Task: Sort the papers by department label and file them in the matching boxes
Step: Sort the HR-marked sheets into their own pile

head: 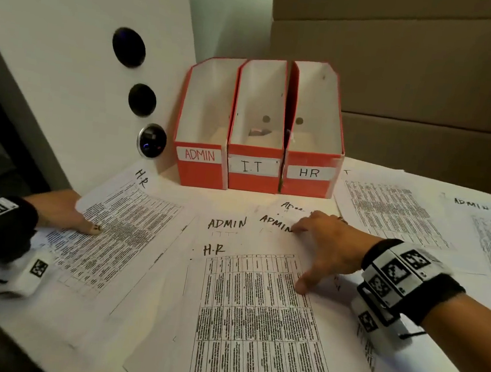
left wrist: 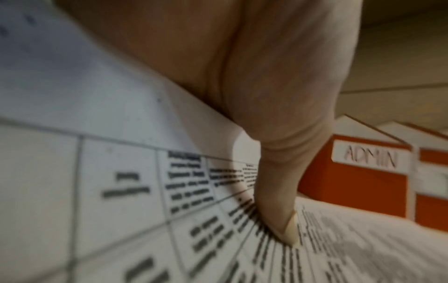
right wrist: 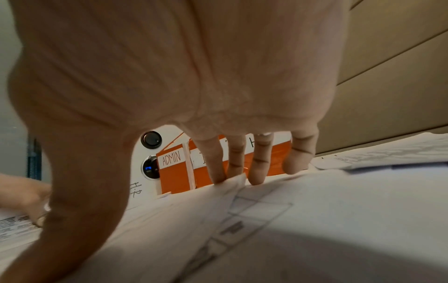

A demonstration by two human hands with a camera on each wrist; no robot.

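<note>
Plainly, little of the filing is done, as I judge it: the three red boxes, ADMIN box [head: 202, 139], I.T box [head: 256, 144] and HR box [head: 313, 150], stand side by side at the back of the surface [head: 237, 195], and no sheet shows inside any of them (only some small scrap lies at the bottom of the I.T one); the papers lie spread and overlapping in front, among them an H.R sheet [head: 118, 233] at the left, another H.R sheet [head: 254, 323] in the middle, ADMIN sheets [head: 228, 223] beneath it, and more sheets [head: 396, 213] off to the right; all of the sorting and filing looks to remain.

The left hand [head: 65, 212] lies flat on the left H.R sheet, thumb straight; the right hand [head: 325, 248] is spread wide on the middle pile, holding nothing.

From the head view the handwritten labels and box names read together; the left wrist view shows only the thumb [left wrist: 278, 201] pressed on print; the right wrist view alone shows the fingertips [right wrist: 219, 176] nudging up a paper corner [right wrist: 236, 180], which the head view hides.
</note>
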